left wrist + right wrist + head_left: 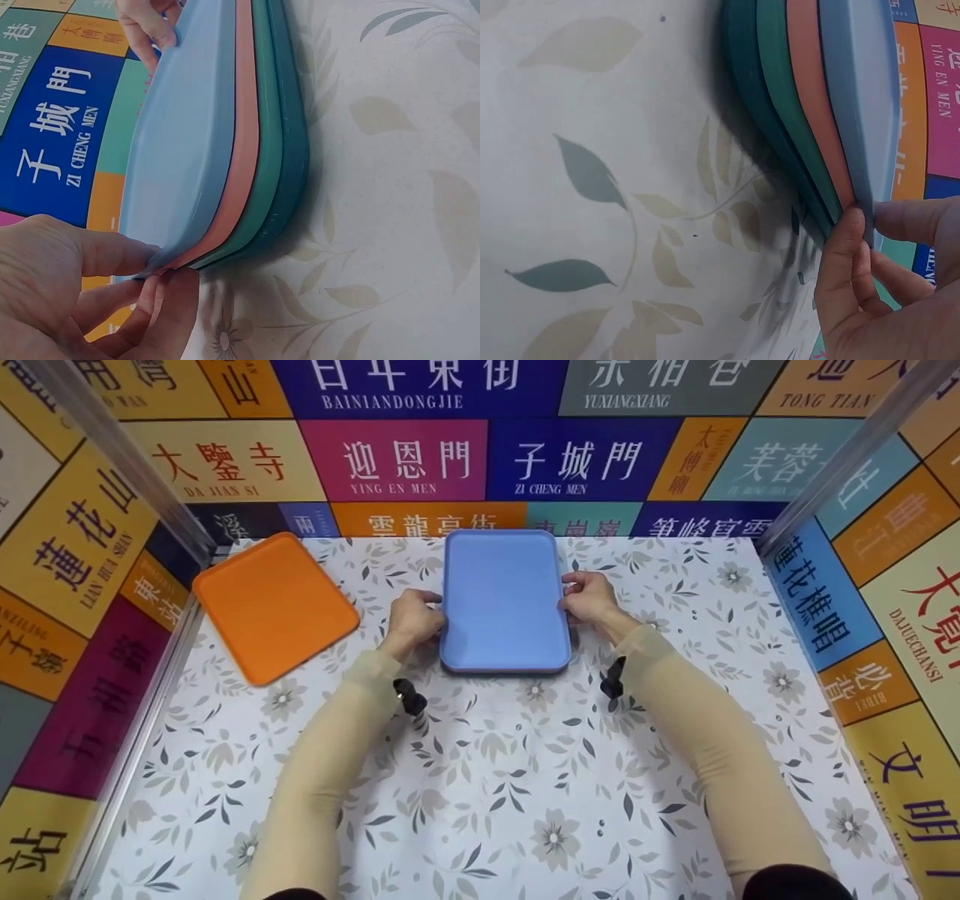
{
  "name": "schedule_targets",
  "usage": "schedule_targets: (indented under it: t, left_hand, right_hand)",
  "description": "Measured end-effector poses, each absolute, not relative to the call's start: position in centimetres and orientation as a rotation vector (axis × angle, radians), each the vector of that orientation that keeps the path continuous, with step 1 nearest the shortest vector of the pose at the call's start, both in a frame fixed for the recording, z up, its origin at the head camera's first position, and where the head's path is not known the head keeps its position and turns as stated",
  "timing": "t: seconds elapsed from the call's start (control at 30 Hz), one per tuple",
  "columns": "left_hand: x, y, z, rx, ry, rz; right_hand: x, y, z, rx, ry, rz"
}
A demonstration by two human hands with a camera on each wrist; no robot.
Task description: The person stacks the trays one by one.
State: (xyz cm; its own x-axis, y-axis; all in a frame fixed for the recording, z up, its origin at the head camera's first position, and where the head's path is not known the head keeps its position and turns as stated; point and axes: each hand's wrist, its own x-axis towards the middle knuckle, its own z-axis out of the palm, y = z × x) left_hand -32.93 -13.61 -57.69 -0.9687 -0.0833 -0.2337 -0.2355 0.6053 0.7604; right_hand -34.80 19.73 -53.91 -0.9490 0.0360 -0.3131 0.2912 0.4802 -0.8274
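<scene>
A stack of rectangular trays stands at the far middle of the table. On top is a light blue tray (505, 600). Beneath it, the wrist views show a pink tray (246, 112), a green tray (268, 120) and a dark teal tray (293, 127) at the bottom. My left hand (413, 621) pinches the blue tray's left rim, thumb above and fingers curled below. At the opposite rim my right hand (592, 598) pinches it too, its fingertips right beside the pink edge in the right wrist view.
An orange tray (276, 609) lies turned at an angle on the left. A white floral cloth (540, 780) covers the table. Panels with printed signs (394, 461) wall it in at the back and both sides, with clear corner posts (142, 465).
</scene>
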Motion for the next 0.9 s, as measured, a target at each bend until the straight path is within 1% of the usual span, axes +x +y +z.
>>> schedule_targets:
  t: [0.07, 0.17, 0.23, 0.33, 0.47, 0.67, 0.9]
  left_hand:
    - [-34.0, -14.1, -59.3, -0.260, 2.692, 1.255]
    - [-33.9, -14.3, -59.1, -0.261, 2.703, 1.185]
    - [-33.5, -14.9, -58.4, -0.218, 2.678, 1.226]
    - [-31.6, -15.0, -55.3, -0.149, 2.592, 1.305]
    - [-30.1, -15.5, -52.3, -0.089, 2.572, 1.309]
    - [-29.8, -18.0, -51.0, -0.069, 2.542, 1.286]
    - [-29.4, -21.3, -50.5, -0.098, 2.550, 1.301]
  right_hand:
    - [-34.9, 19.6, -53.6, 0.297, 2.528, -1.387]
    - [-34.9, 19.2, -53.1, 0.323, 2.606, -1.280]
    - [-35.0, 18.9, -52.6, 0.333, 2.648, -1.239]
    - [-34.9, 18.3, -51.8, 0.324, 2.711, -1.191]
    - [-34.9, 17.3, -50.7, 0.276, 2.785, -1.098]
    - [-34.9, 14.5, -49.5, 0.153, 2.854, -1.001]
    - [-34.2, 9.8, -48.9, 0.012, 2.823, -1.003]
